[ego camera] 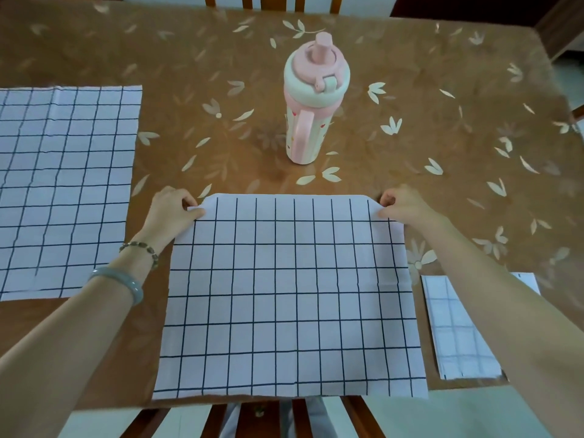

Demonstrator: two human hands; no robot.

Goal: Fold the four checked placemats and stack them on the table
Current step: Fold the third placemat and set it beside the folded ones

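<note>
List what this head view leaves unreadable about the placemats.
- Flat placemat at left: cut off by the frame edge, so whether others lie beneath it is unclear.
- Folded placemat at right: partly covered by the right forearm; layer count unclear.
- Centre placemat: far corners hidden under the left hand and right hand.

Brown leaf-patterned table (410,74) between wooden chairs (297,418), pale floor (442,415).

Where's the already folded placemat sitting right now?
In the head view the folded placemat lies at the table's near right edge, right of the open placemat both hands are pinching, partly hidden under the right forearm.
</note>
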